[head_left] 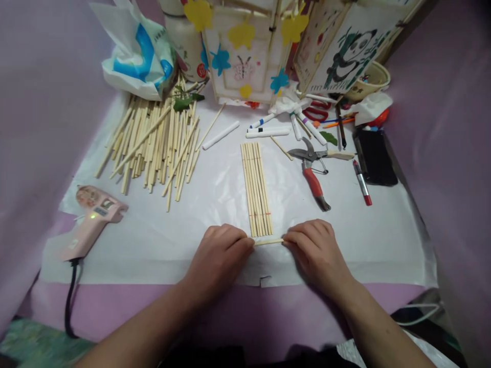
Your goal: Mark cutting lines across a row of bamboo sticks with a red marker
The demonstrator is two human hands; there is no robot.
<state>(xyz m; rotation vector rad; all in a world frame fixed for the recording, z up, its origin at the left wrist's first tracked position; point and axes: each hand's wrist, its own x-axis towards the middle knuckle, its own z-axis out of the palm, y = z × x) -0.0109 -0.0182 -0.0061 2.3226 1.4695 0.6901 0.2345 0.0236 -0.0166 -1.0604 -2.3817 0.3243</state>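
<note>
Between my two hands lies a thin wooden stick, held level across the near end of a row of sticks. My left hand pinches its left end, and my right hand pinches the right end. Just beyond it, several wooden sticks lie side by side in a flat strip, with reddish marks near the close end. Whether the held stick touches the strip I cannot tell. Pruning shears with a red handle lie to the right, blades apart.
A pink glue gun with a lit green light and a black cord lies at left. Behind it spreads a pile of loose sticks. White markers, decorated paper lanterns, a black phone and a red-tipped pen lie or stand farther back.
</note>
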